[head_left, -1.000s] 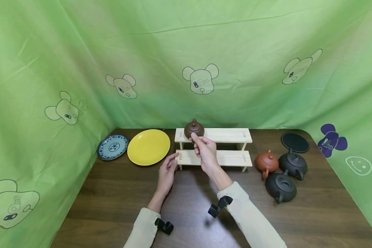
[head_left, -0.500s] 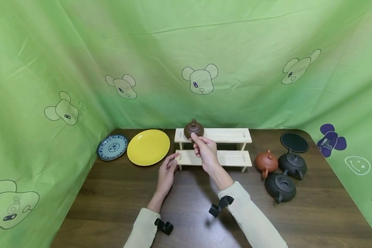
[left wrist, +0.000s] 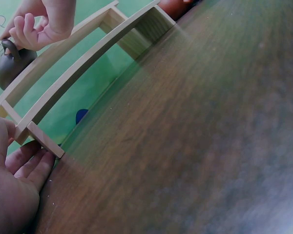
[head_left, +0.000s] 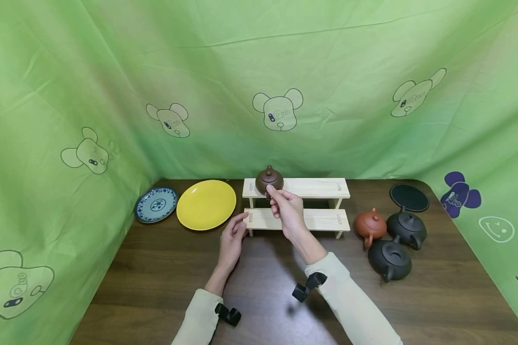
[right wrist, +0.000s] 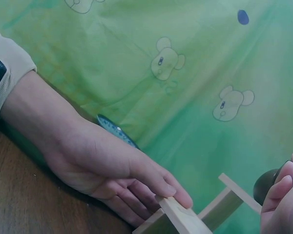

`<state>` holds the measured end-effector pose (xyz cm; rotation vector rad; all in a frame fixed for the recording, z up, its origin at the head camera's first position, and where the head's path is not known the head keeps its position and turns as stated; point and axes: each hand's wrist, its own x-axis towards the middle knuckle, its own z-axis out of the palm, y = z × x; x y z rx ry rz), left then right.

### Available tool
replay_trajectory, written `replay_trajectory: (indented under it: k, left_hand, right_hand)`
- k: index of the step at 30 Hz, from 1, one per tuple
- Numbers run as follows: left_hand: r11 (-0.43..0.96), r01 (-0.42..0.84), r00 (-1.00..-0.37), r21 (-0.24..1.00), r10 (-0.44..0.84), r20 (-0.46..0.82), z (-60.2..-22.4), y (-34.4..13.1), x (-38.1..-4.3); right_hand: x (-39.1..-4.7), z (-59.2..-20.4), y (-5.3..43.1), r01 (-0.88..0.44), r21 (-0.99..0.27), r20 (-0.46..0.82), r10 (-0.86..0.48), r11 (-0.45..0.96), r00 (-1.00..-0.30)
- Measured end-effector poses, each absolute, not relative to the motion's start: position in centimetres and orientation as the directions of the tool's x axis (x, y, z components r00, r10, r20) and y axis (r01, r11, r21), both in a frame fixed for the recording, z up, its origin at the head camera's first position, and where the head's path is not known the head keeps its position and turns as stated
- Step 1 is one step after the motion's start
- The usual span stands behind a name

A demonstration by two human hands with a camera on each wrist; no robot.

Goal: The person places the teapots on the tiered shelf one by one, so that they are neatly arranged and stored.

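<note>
A small dark brown teapot [head_left: 269, 179] stands upright at the left end of the upper tier of a two-tier wooden shelf [head_left: 319, 188]. My right hand [head_left: 288, 211] pinches the teapot's handle between thumb and fingers; the handle [left wrist: 10, 48] shows in the left wrist view. Lower down, my left hand [head_left: 231, 242] holds the left end of the lower tier [head_left: 306, 220]. In the right wrist view that left hand [right wrist: 102, 161] has fingers on the board's top and others curled below, by the leg. My right hand partly covers the teapot [right wrist: 266, 186] there.
Right of the shelf stand a reddish-brown teapot [head_left: 370, 224] and two black teapots [head_left: 407, 228], with a black round lid or mat [head_left: 410, 198] behind them. On the left lie a yellow plate [head_left: 206, 205] and a blue patterned plate [head_left: 157, 205]. Green cloth [head_left: 224, 143] hangs behind.
Almost nothing differs: the view shifts very slightly, while both hands, the brown teapot and the shelf keep their places.
</note>
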<state>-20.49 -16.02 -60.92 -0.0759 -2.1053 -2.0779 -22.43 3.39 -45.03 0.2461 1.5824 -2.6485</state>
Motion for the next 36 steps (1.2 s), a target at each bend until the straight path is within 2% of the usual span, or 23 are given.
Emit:
replay_trajectory:
  k: [18, 36]
  left_hand:
    - [0.025, 0.148, -0.983, 0.989, -0.102, 0.15, -60.9, -16.1, -20.5]
    - [0.033, 0.133, -0.985, 0.991, -0.103, 0.135, -60.7, -16.0, -20.5]
  right_hand:
    - [-21.9, -45.4, 4.6, 0.113, -0.856, -0.153, 0.04, -0.504, -0.987]
    - [-19.5, -44.6, 6.1, 0.091, -0.875, -0.109, 0.011, -0.475, -0.994]
